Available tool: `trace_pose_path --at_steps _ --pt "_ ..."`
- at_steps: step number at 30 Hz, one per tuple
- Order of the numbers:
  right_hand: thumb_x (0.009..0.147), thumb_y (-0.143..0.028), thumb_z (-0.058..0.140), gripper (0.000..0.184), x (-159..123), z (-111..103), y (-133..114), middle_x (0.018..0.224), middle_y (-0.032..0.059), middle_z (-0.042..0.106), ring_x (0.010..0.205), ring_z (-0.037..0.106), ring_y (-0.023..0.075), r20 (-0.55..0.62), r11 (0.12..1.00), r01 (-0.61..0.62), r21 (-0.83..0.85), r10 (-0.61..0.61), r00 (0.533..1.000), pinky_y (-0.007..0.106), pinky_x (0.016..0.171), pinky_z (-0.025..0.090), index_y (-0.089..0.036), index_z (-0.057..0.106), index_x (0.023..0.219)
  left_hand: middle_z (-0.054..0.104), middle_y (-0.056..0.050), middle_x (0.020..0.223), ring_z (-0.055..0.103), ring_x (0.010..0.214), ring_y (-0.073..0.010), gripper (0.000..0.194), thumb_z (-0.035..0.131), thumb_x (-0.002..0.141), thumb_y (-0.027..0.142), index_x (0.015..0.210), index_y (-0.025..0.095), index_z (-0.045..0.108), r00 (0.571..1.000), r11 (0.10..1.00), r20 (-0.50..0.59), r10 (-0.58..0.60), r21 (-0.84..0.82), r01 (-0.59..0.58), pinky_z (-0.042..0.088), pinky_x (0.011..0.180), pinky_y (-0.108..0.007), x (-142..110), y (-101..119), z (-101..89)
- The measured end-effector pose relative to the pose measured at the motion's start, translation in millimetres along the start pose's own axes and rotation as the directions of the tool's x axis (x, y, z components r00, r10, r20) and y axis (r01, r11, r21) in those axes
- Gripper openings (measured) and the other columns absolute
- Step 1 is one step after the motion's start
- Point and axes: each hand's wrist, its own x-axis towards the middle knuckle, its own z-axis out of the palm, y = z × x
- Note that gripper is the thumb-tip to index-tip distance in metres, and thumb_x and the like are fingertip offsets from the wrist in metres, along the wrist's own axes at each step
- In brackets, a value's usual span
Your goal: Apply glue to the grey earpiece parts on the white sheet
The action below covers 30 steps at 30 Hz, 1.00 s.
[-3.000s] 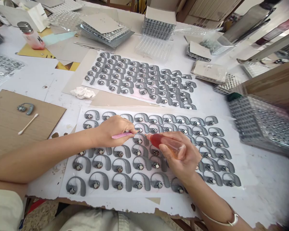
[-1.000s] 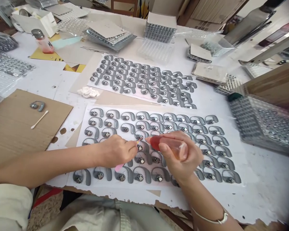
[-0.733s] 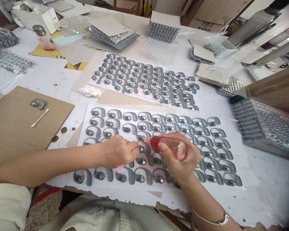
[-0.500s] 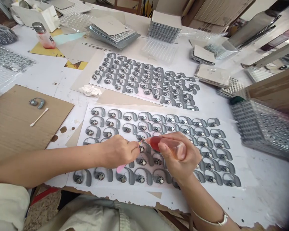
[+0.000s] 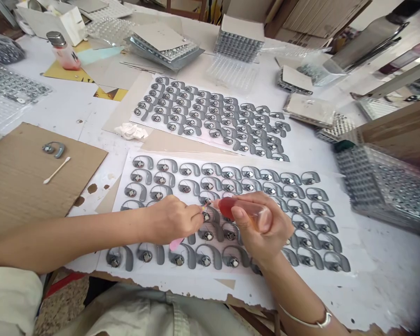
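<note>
L hand (image 5: 173, 220) pinches pink-handled pick (image 5: 177, 243), tip at grey ear-hook piece (image 5: 206, 215) mid-way along white backing sheet (image 5: 161, 275). R hand (image 5: 262, 228) wraps red-amber squeeze bottle (image 5: 245, 213) w/ nozzle beside pick tip, keeping both at same spot.

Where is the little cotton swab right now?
In the head view, the cotton swab lies on the brown cardboard sheet at the far left, just below a single gray curved earpiece.
</note>
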Motion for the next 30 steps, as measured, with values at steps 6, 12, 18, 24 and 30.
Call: trace_pose_path --at_steps 6,12,18,24,30 --pt "0.079 -0.027 0.07 0.014 -0.7 -0.7 -0.2 0.072 0.0012 0.066 0.059 0.06 0.0138 -0.008 1.0 -0.019 -0.022 0.019 1.0 0.028 0.052 0.048 -0.019 0.06 0.086 0.065 -0.005 0.073 0.051 0.043 -0.0103 0.016 0.045 0.084 0.006 0.079 0.012 0.059 1.0 1.0 -0.015 -0.001 -0.013 0.001 0.041 0.036 -0.022 0.4 -0.4 -0.5" --pt "0.079 -0.029 0.069 0.014 -0.5 -0.7 1.2 0.071 0.0016 0.066 0.057 0.059 0.0132 -0.01 1.0 -0.018 -0.011 0.018 1.0 0.027 0.049 0.046 -0.019 0.061 0.084 0.065 -0.005 0.073 0.05 0.043 -0.0099 0.016 0.047 0.084 0.006 0.078 0.012 0.06 1.0 1.0 -0.019 -0.002 -0.007 0.002 0.042 0.036 -0.022 -1.4 0.4 3.0" --pt "0.079 -0.029 0.069 0.014 0.8 -0.4 0.4 0.07 0.0014 0.064 0.057 0.059 0.013 -0.007 1.0 -0.013 -0.009 0.013 1.0 0.027 0.05 0.047 -0.019 0.06 0.085 0.066 -0.006 0.076 0.051 0.045 -0.0098 0.016 0.046 0.084 0.005 0.08 0.011 0.06 1.0 1.0 -0.007 0.007 0.003 -0.007 0.043 0.036 -0.021 -1.4 -0.1 3.0" --pt "0.079 -0.027 0.069 0.015 1.4 -1.5 0.4 0.07 0.0013 0.064 0.058 0.059 0.0135 -0.003 1.0 0.016 -0.021 -0.016 1.0 0.027 0.05 0.048 -0.019 0.059 0.087 0.067 -0.007 0.077 0.052 0.046 -0.01 0.017 0.045 0.084 0.006 0.079 0.012 0.061 1.0 1.0 -0.007 -0.003 -0.013 0.003 0.044 0.038 -0.02 -1.2 -0.5 1.4" --pt "0.079 -0.028 0.068 0.013 1.5 -2.9 -1.2 0.069 0.0017 0.064 0.056 0.058 0.0135 0.01 0.999 0.014 -0.047 -0.013 1.0 0.028 0.049 0.048 -0.019 0.059 0.084 0.067 -0.007 0.077 0.055 0.048 -0.0105 0.017 0.044 0.085 0.007 0.081 0.011 0.06 1.0 1.0 0.019 -0.003 -0.026 0.004 0.045 0.039 -0.021 -1.4 -1.0 1.1"
